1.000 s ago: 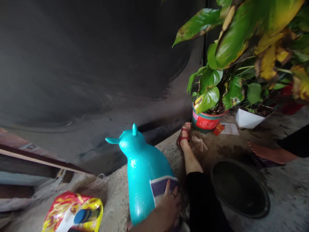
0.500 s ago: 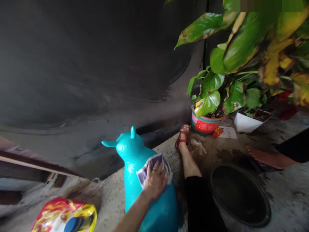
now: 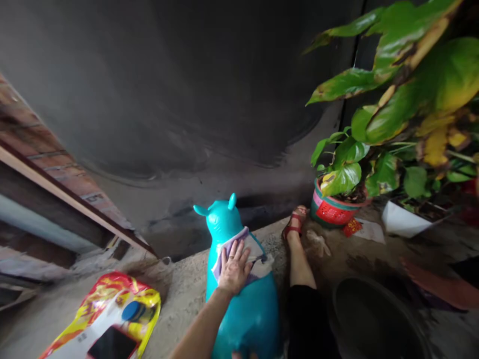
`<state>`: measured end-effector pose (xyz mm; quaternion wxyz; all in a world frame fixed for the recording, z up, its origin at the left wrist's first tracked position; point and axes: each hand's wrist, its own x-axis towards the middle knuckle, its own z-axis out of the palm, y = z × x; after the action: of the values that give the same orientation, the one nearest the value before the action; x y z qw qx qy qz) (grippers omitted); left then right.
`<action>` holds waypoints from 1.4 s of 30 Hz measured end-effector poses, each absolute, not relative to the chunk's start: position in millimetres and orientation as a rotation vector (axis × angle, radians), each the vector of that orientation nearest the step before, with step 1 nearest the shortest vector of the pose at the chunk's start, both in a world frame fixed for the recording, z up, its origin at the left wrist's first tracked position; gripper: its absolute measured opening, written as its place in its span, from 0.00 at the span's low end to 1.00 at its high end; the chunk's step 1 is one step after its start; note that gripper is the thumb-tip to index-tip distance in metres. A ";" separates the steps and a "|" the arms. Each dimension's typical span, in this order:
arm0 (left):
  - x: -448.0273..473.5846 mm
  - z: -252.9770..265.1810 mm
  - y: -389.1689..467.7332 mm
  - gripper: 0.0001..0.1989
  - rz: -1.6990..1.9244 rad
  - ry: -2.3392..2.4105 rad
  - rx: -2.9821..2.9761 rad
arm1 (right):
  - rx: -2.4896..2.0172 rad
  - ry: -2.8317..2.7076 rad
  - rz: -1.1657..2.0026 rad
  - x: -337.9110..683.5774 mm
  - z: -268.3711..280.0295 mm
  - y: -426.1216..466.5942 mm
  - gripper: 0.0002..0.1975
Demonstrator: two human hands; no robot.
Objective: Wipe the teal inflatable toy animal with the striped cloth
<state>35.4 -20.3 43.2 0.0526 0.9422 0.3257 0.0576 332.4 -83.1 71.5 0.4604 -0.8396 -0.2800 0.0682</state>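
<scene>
A turquoise animal-shaped toy (image 3: 245, 314) with two ears and a smooth glossy body stands upright in the lower middle, its head toward the dark wall. Across its upper back, just below the neck, lies a purple and whitish cloth (image 3: 259, 269). My left hand (image 3: 235, 269) presses flat on this cloth, fingers spread and a ring on one of them. Only the fingertips of my right hand (image 3: 245, 355) show at the bottom edge, against the toy's lower part; the rest of that hand is out of frame.
A large black surface (image 3: 168, 99) rises ahead. At right are a potted leafy plant (image 3: 337, 209), a white planter (image 3: 404, 219) and a dark round basin (image 3: 377, 314). My sandaled foot (image 3: 295, 224) is beside the toy. A red-yellow bag (image 3: 112, 289) lies left, with a phone (image 3: 112, 344).
The camera view has swung left. My left hand and the cloth have shifted leftward over the toy's back, nearer its neck. Fingertips of my right hand now show at the bottom.
</scene>
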 end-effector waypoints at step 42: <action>-29.5 8.0 -50.3 0.31 0.168 1.722 1.857 | -2.263 -1.205 0.286 292.8 71.9 -34.7 0.45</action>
<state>-29.5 -50.3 8.0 0.2974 0.6986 0.6478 0.0632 292.8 -34.7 71.9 0.2771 -0.8429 -0.4488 0.1064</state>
